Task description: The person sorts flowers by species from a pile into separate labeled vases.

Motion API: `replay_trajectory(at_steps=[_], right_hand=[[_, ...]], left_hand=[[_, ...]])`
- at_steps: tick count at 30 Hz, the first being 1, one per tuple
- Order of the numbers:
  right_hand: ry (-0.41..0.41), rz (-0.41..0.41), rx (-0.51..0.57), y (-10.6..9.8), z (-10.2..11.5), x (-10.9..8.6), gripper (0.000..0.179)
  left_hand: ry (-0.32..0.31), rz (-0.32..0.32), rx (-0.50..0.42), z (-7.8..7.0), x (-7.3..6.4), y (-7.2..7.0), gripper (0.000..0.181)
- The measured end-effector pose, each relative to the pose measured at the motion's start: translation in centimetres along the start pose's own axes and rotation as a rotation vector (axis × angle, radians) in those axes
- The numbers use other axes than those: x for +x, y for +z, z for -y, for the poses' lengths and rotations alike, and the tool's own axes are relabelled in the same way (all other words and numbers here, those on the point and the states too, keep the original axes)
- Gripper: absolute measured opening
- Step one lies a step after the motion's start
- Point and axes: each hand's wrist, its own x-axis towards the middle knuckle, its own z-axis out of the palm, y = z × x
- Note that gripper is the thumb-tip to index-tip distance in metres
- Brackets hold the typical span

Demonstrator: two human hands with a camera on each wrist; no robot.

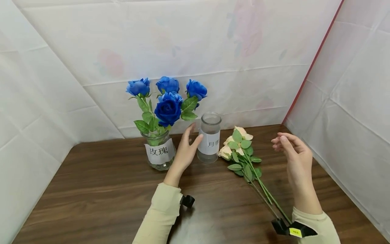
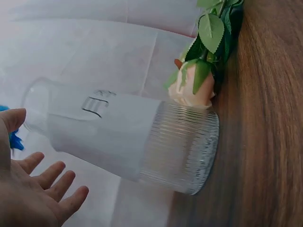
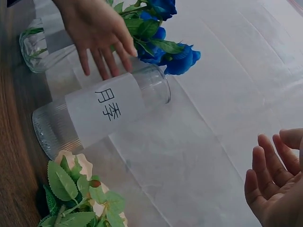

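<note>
My left hand [image 1: 186, 149] is beside a clear glass vase [image 1: 210, 137], fingers spread and holding nothing. In the left wrist view a gap shows between these fingers and the vase [image 2: 128, 137], which bears a white paper label with dark characters. Several cream roses [image 1: 239, 144] with green leaves and long stems lie on the table right of the vase. Over the table's right side, my right hand [image 1: 297, 159] is raised with loosely bent fingers and nothing in it. To the left of my left hand stands a labelled glass jar [image 1: 159, 157] holding several blue roses [image 1: 168, 108].
The dark wood-grain table [image 1: 100, 189] meets a pale fabric backdrop [image 1: 76, 67] behind, with more pale fabric on both sides. A red edge strip [image 1: 310, 67] runs up the right corner. The cream roses' stems reach toward my right sleeve [image 1: 317, 225].
</note>
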Motion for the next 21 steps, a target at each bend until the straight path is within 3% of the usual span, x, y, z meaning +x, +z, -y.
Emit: replay_trajectory(at_steps=[9, 14, 21], right_hand=[[0.047, 0.038, -0.075, -0.8, -0.2, 0.0, 0.018], [0.141, 0.086, -0.167, -1.9, -1.3, 0.0, 0.018], [0.296, 0.172, -0.356, -3.6, -2.8, 0.9, 0.018]], left_hand=[[-0.082, 0.017, -0.245, 2.0, 1.3, 0.9, 0.058], [-0.131, 0.028, -0.255, 2.3, 1.6, 1.5, 0.059], [-0.125, 0.039, -0.290, 2.6, 2.2, 2.2, 0.062]])
